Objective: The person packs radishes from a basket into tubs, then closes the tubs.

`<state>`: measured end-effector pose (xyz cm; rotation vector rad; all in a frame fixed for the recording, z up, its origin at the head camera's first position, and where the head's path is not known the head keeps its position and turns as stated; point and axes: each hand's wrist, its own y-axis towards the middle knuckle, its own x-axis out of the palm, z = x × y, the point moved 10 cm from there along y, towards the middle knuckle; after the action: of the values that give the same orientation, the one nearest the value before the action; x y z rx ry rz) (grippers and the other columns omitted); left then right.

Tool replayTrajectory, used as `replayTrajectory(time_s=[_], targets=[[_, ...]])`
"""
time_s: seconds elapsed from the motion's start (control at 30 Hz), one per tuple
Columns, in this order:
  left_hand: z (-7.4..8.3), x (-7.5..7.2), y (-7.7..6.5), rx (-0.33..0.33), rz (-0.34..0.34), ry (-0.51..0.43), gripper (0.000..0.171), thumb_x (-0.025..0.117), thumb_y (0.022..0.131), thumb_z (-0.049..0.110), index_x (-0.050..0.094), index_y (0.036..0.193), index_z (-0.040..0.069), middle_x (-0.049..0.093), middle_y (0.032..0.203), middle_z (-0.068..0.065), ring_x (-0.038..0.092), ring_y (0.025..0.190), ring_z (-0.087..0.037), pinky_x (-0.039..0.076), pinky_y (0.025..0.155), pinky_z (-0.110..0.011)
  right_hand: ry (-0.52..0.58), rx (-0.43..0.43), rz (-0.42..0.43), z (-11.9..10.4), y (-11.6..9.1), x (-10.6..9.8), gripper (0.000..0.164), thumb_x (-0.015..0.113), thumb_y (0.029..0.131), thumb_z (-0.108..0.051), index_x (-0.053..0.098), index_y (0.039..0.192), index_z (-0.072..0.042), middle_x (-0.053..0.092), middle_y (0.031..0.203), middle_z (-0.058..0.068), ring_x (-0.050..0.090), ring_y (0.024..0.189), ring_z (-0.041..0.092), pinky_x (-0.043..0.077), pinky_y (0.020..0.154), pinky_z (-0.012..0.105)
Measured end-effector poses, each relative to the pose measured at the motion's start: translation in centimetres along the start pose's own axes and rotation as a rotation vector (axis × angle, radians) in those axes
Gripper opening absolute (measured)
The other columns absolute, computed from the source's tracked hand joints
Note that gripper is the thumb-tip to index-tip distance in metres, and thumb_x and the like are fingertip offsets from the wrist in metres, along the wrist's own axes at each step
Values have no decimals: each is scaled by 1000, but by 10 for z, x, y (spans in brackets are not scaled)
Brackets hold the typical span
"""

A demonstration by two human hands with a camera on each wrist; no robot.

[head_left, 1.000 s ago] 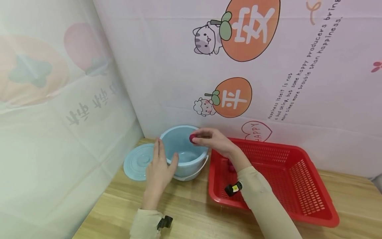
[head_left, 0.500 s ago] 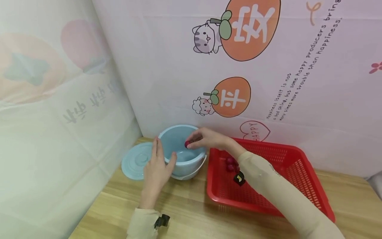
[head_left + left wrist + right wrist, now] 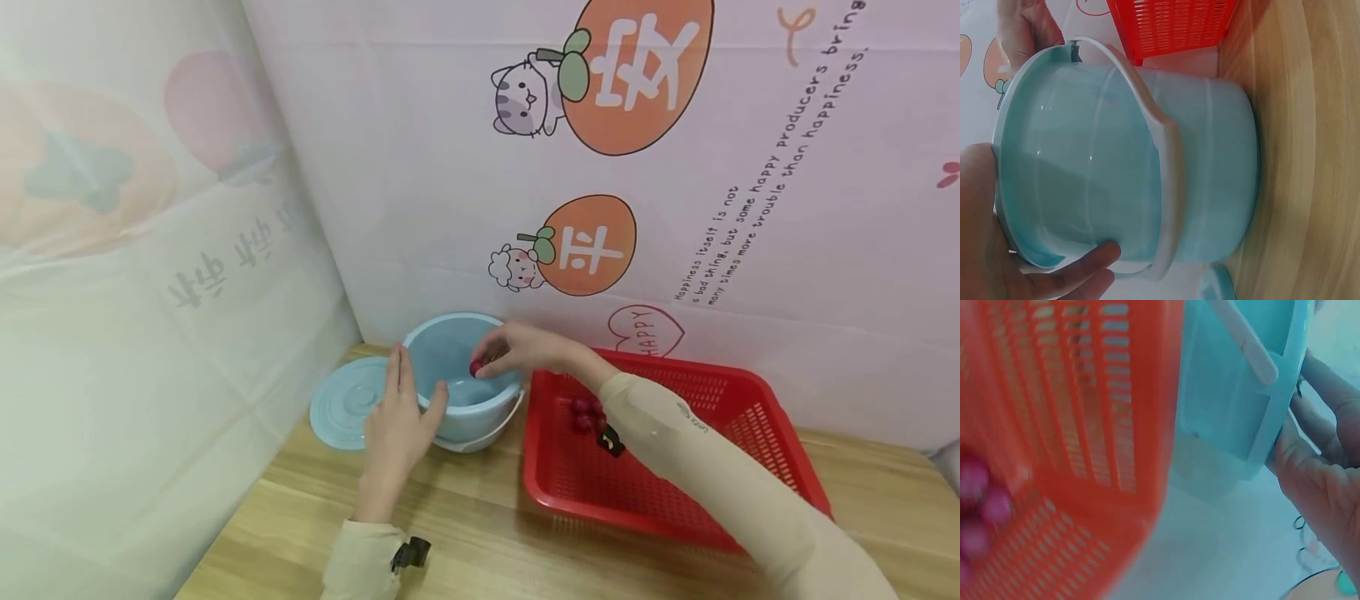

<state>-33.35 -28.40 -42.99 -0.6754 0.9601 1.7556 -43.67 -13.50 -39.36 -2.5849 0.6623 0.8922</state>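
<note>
A light blue bucket (image 3: 480, 423) with a white handle (image 3: 1169, 181) stands on the table. Over its mouth, my right hand (image 3: 517, 348) pinches a small dark red ball (image 3: 476, 367) between thumb and fingertips, below rim level in the head view. My left hand (image 3: 399, 429) rests at the bucket's near left rim, fingers straight and thumb spread apart. Two of its fingers (image 3: 1088, 269) lie along the outer wall in the left wrist view. In the right wrist view my right hand (image 3: 1329, 456) reaches over the rim, the ball hidden.
A red perforated basket (image 3: 547, 492) stands right of the bucket, with several similar dark red balls (image 3: 585, 412) at its left side. The blue lid (image 3: 341, 408) lies left of the bucket. Printed cloth walls (image 3: 420, 167) rise behind and at the left of the wooden table (image 3: 480, 542).
My right hand has moved left and lower into the bucket's mouth with the ball, its forearm swinging right and uncovering the balls in the basket. My left hand has stayed at the rim.
</note>
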Motion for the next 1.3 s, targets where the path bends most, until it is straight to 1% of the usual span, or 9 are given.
replayTrajectory(time_s=[0.1, 0.2, 0.43, 0.6, 0.7, 0.8, 0.9, 1.17, 1.3], targets=[[0, 0, 0, 0, -2, 5, 88, 43, 107, 60, 15, 170, 6, 14, 177, -6, 44, 45, -19, 37, 45, -33, -130, -7, -75, -9, 3, 4, 24, 77, 97, -13, 77, 119, -3, 77, 110, 3, 70, 107, 18, 56, 96, 33], [-1, 0, 0, -5, -8, 6, 88, 43, 107, 61, 15, 170, 6, 14, 177, -5, 44, 46, -19, 37, 45, -33, -196, 0, -130, -13, 7, 8, 22, 77, 97, -12, 77, 117, -2, 77, 109, 5, 70, 106, 18, 57, 95, 32], [3, -1, 2, -4, -17, 6, 88, 42, 107, 62, 15, 170, 7, 11, 178, -3, 43, 46, -19, 37, 44, -33, -100, 9, -117, -12, 5, 4, 22, 75, 98, -8, 76, 117, 2, 76, 110, 8, 70, 107, 20, 57, 95, 33], [4, 0, 2, 1, -20, 6, 87, 46, 107, 58, 16, 170, 6, 12, 178, -5, 43, 45, -18, 37, 43, -34, -88, 10, -97, -8, 5, 4, 23, 76, 97, -9, 76, 118, 1, 76, 111, 8, 70, 109, 22, 56, 98, 34], [3, 1, 1, 0, -29, 9, 87, 46, 107, 58, 15, 170, 6, 11, 178, -4, 43, 44, -17, 37, 43, -33, -76, 34, -70, -3, 4, 4, 38, 79, 96, -16, 71, 131, -1, 72, 128, 13, 66, 123, 31, 54, 104, 39], [2, 1, 1, 3, -30, 14, 87, 45, 107, 59, 15, 170, 6, 10, 178, -5, 42, 44, -17, 38, 42, -32, -53, 49, -53, 0, 3, 4, 59, 81, 95, -24, 61, 145, -1, 60, 147, 19, 57, 136, 40, 51, 108, 44], [3, 1, 1, 11, -23, 15, 87, 43, 107, 59, 16, 170, 5, 12, 177, -6, 43, 44, -17, 38, 42, -32, -28, 49, -43, 1, 3, 4, 67, 83, 94, -27, 56, 149, 0, 54, 153, 22, 54, 139, 43, 50, 110, 44], [1, 2, 1, 9, -19, 13, 87, 43, 107, 59, 16, 169, 5, 13, 177, -6, 45, 45, -17, 38, 43, -33, 25, 29, -13, 1, 0, 2, 52, 83, 94, -19, 65, 139, -1, 66, 140, 13, 64, 129, 36, 55, 102, 36], [0, 1, 1, 9, -13, 21, 87, 43, 107, 59, 15, 169, 4, 13, 177, -7, 44, 45, -17, 38, 43, -32, 65, -41, 55, 1, 0, -1, 37, 82, 95, -17, 72, 127, -3, 73, 128, 12, 70, 120, 26, 55, 101, 35]])
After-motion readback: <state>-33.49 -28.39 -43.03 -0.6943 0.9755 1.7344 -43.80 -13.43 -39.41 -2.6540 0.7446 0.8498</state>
